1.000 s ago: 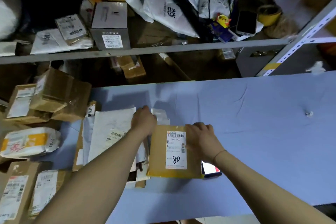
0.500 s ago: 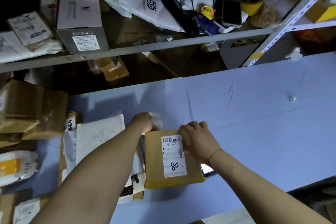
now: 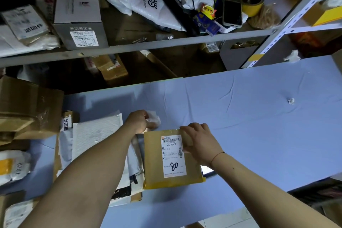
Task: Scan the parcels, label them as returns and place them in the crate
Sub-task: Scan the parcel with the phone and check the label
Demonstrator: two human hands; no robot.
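Observation:
A flat brown padded parcel lies on the blue table, its white shipping label facing up with "80" written on it. My right hand rests on the parcel's top right corner, fingers curled over the label's edge. My left hand is just beyond the parcel's top left corner and grips a crumpled piece of white paper. A lit phone screen peeks out from under the parcel's right side. No crate is in view.
A pile of white mailers and brown boxes crowds the table's left end. A metal shelf behind holds boxes, bags, a phone and a tape roll. A small paper scrap lies at the right.
The view has tilted and drifted, so everything sits lower and further left. My left hand has drawn the crumpled white paper up off the parcel's top left corner. My right hand stays on the parcel.

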